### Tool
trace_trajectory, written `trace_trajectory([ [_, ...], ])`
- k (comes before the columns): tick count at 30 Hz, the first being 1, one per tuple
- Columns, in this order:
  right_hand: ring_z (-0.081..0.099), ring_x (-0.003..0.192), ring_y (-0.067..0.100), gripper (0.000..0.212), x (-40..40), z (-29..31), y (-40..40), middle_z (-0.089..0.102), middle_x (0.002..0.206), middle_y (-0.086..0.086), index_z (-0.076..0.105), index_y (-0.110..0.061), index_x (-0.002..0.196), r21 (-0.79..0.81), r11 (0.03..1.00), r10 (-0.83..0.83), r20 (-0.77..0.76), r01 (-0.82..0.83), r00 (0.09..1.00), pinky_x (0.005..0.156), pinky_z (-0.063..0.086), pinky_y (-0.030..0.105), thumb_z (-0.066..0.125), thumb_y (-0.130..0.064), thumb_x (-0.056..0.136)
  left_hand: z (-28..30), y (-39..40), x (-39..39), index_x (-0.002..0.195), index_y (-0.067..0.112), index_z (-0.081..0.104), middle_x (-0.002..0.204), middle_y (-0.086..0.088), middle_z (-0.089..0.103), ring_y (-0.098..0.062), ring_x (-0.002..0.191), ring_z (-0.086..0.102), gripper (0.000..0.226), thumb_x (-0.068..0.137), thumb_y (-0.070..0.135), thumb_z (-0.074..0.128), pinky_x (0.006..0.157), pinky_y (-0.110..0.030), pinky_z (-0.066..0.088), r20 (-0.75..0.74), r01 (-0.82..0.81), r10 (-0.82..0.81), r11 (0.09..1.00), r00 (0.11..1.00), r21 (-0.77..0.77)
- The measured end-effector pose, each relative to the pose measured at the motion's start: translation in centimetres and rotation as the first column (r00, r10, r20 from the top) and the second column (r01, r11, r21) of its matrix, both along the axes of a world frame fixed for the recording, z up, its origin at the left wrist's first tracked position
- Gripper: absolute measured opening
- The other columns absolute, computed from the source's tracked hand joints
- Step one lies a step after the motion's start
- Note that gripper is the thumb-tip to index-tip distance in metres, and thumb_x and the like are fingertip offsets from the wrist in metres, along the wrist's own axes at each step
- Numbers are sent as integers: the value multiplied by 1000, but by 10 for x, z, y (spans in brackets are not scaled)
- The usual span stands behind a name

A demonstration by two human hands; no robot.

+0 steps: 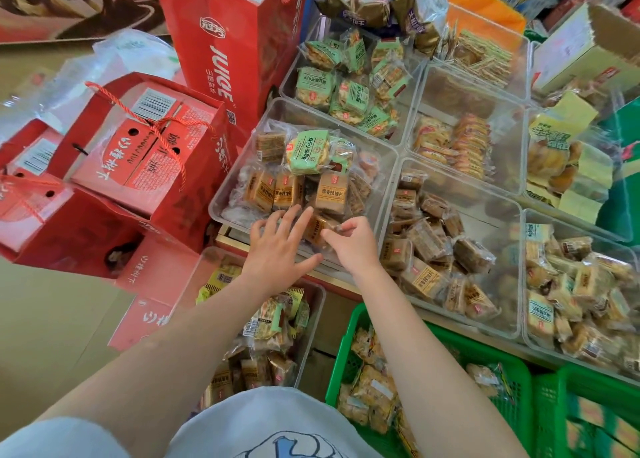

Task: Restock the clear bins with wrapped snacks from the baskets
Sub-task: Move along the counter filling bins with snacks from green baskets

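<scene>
Left hand: the left hand (277,249) is spread, fingers straight and fanned over the near rim of the front-left clear plastic bin (221,194), fingertips touching the wrapped snacks there.
Right hand: the right hand (353,246) has its fingers curled, pinching the crinkled clear wrapper edge of a brown square wrapped snack (317,229) at the bin's near edge.
Snack look: a tan-brown square cake sealed in clear film with an orange-brown label.
Bin contents: more brown square packs (330,191) with dark print stand side by side; one round green-labelled pack (308,151) lies on top of them.
Neighbouring bin: the clear bin to the right (491,208) holds a loose heap of like brown packs.
Far bin: the clear bin behind (291,76) holds green-labelled packs.
Baskets: a green plastic mesh basket (349,329) of yellow-brown wrapped snacks sits under the right forearm.
Lower bin: a clear bin (317,305) of mixed wrapped snacks lies below the left forearm.
Left side: red cardboard gift boxes with cord handles (138,152) stand just beside the bins.
</scene>
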State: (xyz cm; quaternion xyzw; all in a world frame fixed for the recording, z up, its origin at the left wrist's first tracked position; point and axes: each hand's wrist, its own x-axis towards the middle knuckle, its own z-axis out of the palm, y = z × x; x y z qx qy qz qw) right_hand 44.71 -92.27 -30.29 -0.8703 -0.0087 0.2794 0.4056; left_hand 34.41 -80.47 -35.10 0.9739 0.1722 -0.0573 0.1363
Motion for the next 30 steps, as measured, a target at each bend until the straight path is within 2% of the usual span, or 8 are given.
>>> trace_trajectory([
  [6,71,87,21,18,4,33,-56,64,105,3,50,-20,114,247,942,-266,127,229,956,59,59,27,59,-22,99,4,0,0,157,31,-8,167,0,7,-26,150,12,85,89,77,16,117,-52,18,-53,5,-6,1000,999,-9],
  [10,60,87,16,26,21,39,-103,59,117,-1,49,-27,126,106,937,-339,514,333,788,66,54,31,52,-24,101,6,-1,1,157,29,-11,167,-2,1,-28,151,9,85,91,76,14,118,-53,16,-110,14,-14,1000,994,6],
  [12,57,95,17,40,30,31,-119,49,135,5,44,-25,140,-152,963,-80,625,222,777,65,46,23,50,-18,101,9,-4,2,158,27,-12,167,-2,-2,-27,152,7,83,94,72,14,119,-53,13,-135,22,-20,1000,991,11],
  [15,41,139,33,61,34,9,-129,25,161,10,30,-27,153,-548,830,391,433,-108,812,98,52,49,54,-20,98,10,-15,1,158,24,-12,167,-1,-5,-27,152,5,76,98,64,14,119,-51,9,-145,29,-29,1000,989,1],
  [17,16,153,31,57,33,-2,-125,13,168,8,35,-25,154,-608,763,496,333,-219,802,122,24,53,53,-30,99,9,-19,1,158,23,-11,167,-1,-6,-26,153,3,72,100,59,12,119,-50,6,-143,36,-36,999,989,-1],
  [20,9,155,27,42,30,-4,-103,22,166,8,58,-20,138,-590,778,488,353,-215,798,123,3,48,47,-37,101,8,-21,1,159,23,-8,168,-1,-5,-25,153,1,69,102,55,12,120,-49,4,-138,29,-32,999,990,-26],
  [24,45,135,29,32,27,4,-64,59,137,11,67,-9,122,-463,870,438,567,-169,698,117,25,43,53,-21,96,10,-21,2,159,24,-7,168,0,-2,-24,153,2,67,102,54,13,120,-48,4,-146,34,-39,999,989,-34],
  [30,47,126,29,47,30,0,0,56,132,11,49,-9,138,-373,885,415,359,-279,836,106,40,42,58,-33,99,11,-20,2,159,26,-6,167,0,2,-25,152,5,67,102,53,15,120,-48,4,-141,23,-30,998,990,-52],
])
